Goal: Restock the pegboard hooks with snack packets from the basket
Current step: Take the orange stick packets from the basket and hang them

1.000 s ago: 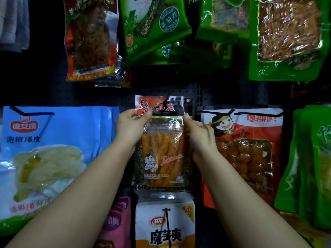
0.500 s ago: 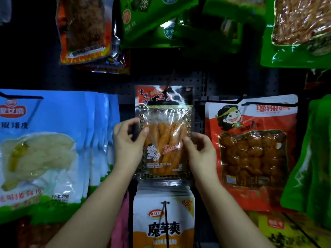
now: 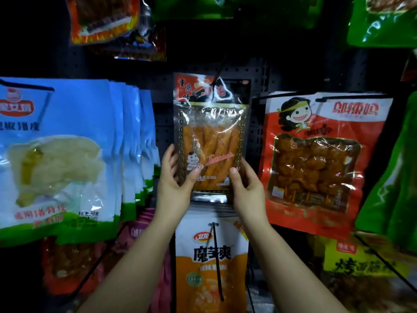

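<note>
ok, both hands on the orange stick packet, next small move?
Probably let go: the packet seems to hang from the hook at its top, while left hand and right hand grip only its lower corners. Then fetch another.

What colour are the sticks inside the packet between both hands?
Orange, seen through the packet window in the head view.

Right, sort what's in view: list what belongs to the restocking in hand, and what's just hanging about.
In the job:
- clear packet of orange sticks, gripped at its lower corners
- left hand
- right hand
- black hook at the packet's top
- pegboard

Just hanging nearby:
- blue packets
- red packet
- white and orange packet
- green packets
</note>
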